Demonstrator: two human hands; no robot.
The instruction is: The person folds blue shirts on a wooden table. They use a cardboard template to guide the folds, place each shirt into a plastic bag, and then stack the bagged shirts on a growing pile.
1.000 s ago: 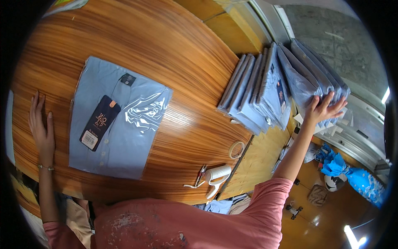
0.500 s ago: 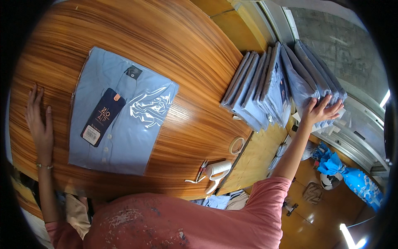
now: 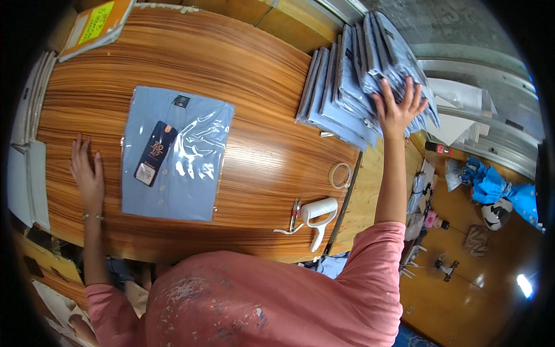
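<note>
A folded light blue shirt point(image 3: 188, 194) in a clear plastic bag lies flat on the wood-grain table, a dark hang tag point(image 3: 156, 153) on its front. Beside it to the left, my left hand point(image 3: 88, 179) rests open on the tabletop, holding nothing. At the far right, my right hand point(image 3: 399, 113) is spread against the near edges of a leaning row of bagged blue shirts point(image 3: 341, 101). Its fingers are apart and touch the rightmost bags; no grip around them shows.
On the table's right lie a white lint roller point(image 3: 319, 209), small snips point(image 3: 295, 214) and a tape roll point(image 3: 340, 174). Pale bagged garments point(image 3: 36, 104) line the left edge. An orange-and-yellow package point(image 3: 98, 26) stands at the far left corner. A window frame point(image 3: 485, 118) borders the right.
The view has shifted. My right hand has pushed the rightmost bagged shirts against the rest of the row, narrowing the gap. My left hand still lies on the table.
</note>
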